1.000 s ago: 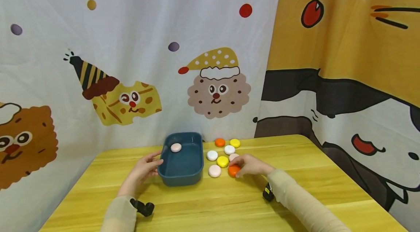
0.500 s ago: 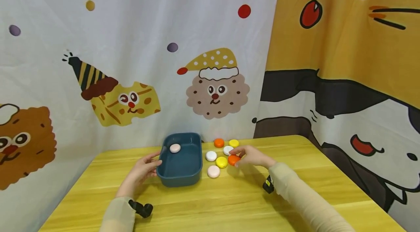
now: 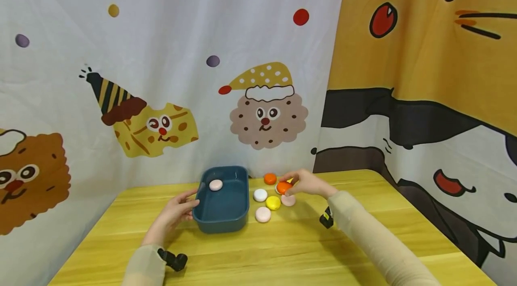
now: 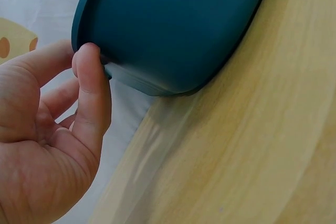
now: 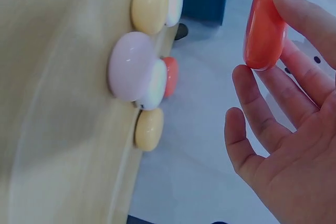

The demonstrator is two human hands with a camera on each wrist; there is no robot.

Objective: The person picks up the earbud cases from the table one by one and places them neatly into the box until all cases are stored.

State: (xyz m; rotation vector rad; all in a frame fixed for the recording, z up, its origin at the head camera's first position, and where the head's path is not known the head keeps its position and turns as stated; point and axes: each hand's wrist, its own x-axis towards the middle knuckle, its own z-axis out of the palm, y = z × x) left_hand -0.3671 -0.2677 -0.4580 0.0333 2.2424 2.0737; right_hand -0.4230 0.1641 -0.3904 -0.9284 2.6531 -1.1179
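Observation:
My left hand (image 3: 175, 212) grips the left rim of a dark teal rectangular bin (image 3: 221, 226); the left wrist view has the thumb and fingers at the rim of the bin (image 4: 173, 30). One pale pink rounded disc (image 3: 216, 185) lies inside, toward the back left. To the right of the bin, my right hand (image 3: 308, 183) holds a glossy orange disc (image 3: 284, 188) between thumb and fingertips. In the right wrist view this orange disc (image 5: 264, 30) is raised off the table. A white disc and a yellow one are mostly hidden behind it and the hand.
Several more discs lie between bin and right hand: white (image 3: 260, 195), yellow (image 3: 273, 203), pale pink (image 3: 263, 214), another pale pink (image 3: 288, 200) and an orange one (image 3: 270, 178) at the back. A printed curtain (image 3: 169, 52) hangs behind the wooden table (image 3: 234, 259).
The right hand has picked up the nearer orange disc and carried it away over the other discs, uncovering the pale pink one. The left hand stays at the bin.

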